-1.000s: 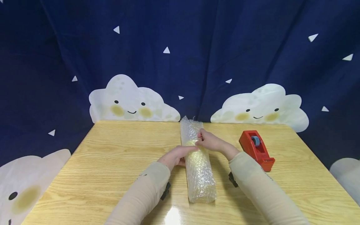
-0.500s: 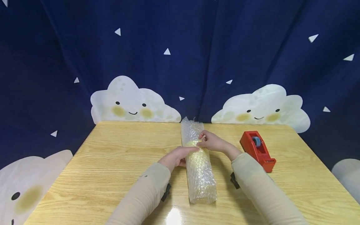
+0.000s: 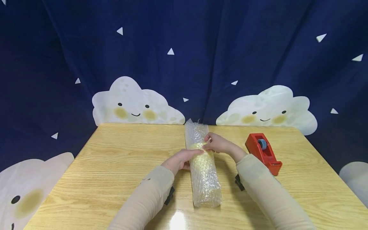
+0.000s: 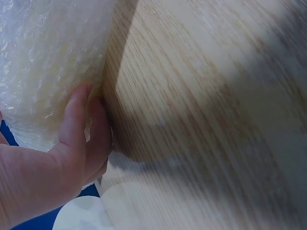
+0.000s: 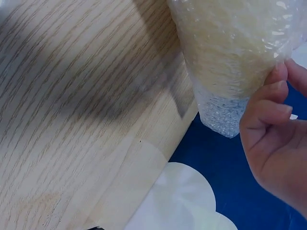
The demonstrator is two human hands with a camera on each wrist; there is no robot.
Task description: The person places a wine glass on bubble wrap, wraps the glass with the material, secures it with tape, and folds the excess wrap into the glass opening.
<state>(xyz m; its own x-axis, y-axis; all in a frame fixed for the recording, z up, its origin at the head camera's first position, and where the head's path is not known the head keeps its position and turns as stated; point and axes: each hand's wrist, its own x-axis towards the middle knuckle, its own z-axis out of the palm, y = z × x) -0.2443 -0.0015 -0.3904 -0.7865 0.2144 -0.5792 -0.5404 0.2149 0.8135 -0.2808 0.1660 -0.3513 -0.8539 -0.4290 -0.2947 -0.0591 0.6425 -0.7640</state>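
A long roll of clear bubble wrap (image 3: 204, 179) lies lengthwise on the table, with something pale yellow and cylinder-like showing through it. My left hand (image 3: 181, 159) holds the roll from the left: the thumb lies across the top and the fingers (image 4: 76, 115) bend against its side. From the right, my right hand (image 3: 219, 145) has its curled fingertips (image 5: 277, 74) on the wrap's upper surface, pinching there. A small whitish bit shows by these fingers in the head view; whether it is tape or a wrap edge I cannot tell.
A red tape dispenser (image 3: 263, 155) with a blue-cored roll stands right of my right forearm. The wooden table (image 3: 129, 143) ends at the back against a dark blue curtain (image 3: 195, 64) with clouds. The wrap's far end reaches that edge.
My right hand's fingers have shifted slightly, and the whitish bit is now visible beside them. The left hand and the roll stay in place.
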